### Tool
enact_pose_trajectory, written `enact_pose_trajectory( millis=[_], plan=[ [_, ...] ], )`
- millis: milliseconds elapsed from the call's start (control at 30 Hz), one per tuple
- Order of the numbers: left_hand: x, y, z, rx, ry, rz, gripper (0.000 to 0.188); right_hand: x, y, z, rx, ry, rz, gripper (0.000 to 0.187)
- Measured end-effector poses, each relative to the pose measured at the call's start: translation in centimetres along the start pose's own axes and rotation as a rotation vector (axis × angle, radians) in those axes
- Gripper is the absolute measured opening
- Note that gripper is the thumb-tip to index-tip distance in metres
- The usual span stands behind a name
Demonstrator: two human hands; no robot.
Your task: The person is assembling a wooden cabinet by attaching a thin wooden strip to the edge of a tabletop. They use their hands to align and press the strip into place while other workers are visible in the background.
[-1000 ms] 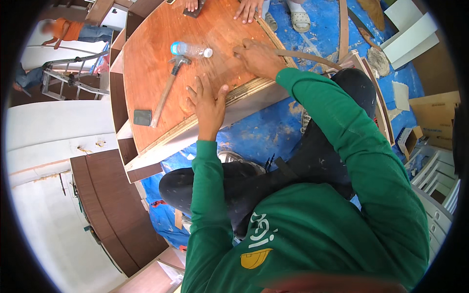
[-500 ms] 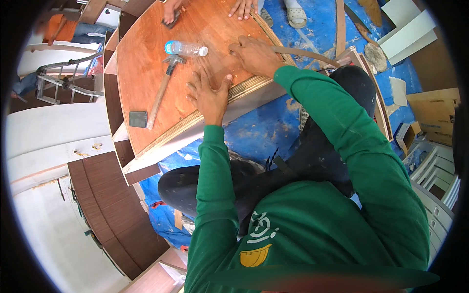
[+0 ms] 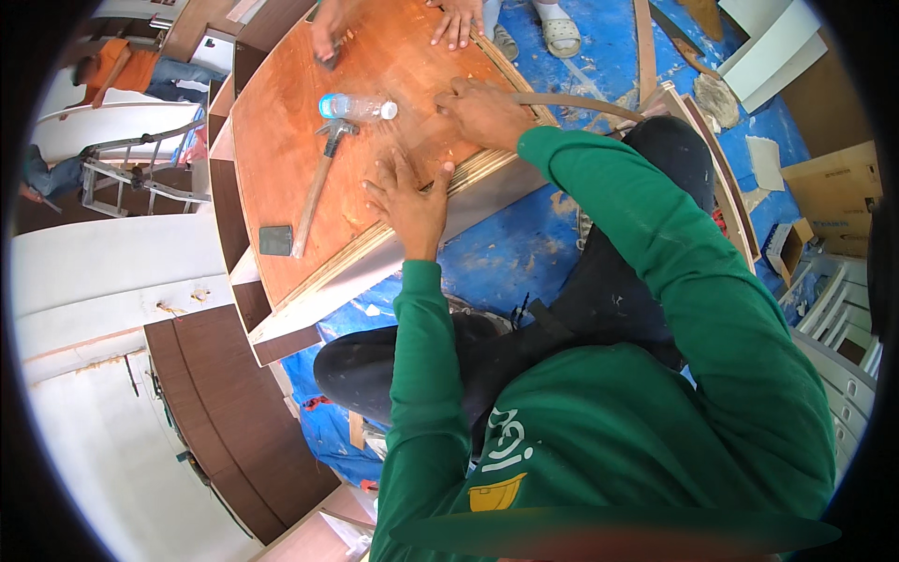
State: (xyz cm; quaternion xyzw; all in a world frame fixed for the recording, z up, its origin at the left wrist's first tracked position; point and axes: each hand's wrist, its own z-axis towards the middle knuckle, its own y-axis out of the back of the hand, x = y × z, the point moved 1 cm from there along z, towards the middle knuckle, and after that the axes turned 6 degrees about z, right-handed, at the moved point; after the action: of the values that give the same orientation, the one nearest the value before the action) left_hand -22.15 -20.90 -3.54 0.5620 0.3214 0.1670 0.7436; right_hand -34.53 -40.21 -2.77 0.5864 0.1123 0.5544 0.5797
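Observation:
My left hand [image 3: 412, 206] lies at the near edge of an orange-brown wooden board [image 3: 281, 159], its fingers spread and nothing in it. Farther right, my right hand [image 3: 484, 114] rests over the same board with its fingers curled. A thin brown strip [image 3: 581, 101] runs from under that hand toward my right knee; the gripped end is hidden. Left of my hands lies a claw hammer [image 3: 318, 178] with a wooden handle. Its head is close to a clear plastic bottle [image 3: 361, 108], which lies on its side. A small dark square block [image 3: 275, 240] sits beside the handle's end.
Across the board, another person's hand [image 3: 328, 37] holds a dark object, and their other hand [image 3: 459, 21] lies flat. Blue sheeting [image 3: 506, 234] covers the floor. A metal ladder [image 3: 117, 178] stands left, near a person in orange [image 3: 117, 75]. White panels [image 3: 777, 56] lean at right.
The view has shifted slightly, so the board and tools appear a little farther right. Both my hands keep nearly the same places. The other person's dark object has moved slightly across the board.

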Motion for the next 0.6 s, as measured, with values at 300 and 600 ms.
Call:
enact_pose_trajectory(
  millis=[300, 600],
  plan=[
    [-0.9, -1.4, 1.7, -0.111, 0.116, 0.018, 0.097, -0.4, -0.4, -0.1, -0.033, 0.011, 0.011, 0.028],
    [0.4, -1.1, 1.1, -0.169, 0.085, -0.103, 0.083, -0.2, -0.3, 0.2, -0.007, 0.007, 0.012, 0.024]
  ],
)
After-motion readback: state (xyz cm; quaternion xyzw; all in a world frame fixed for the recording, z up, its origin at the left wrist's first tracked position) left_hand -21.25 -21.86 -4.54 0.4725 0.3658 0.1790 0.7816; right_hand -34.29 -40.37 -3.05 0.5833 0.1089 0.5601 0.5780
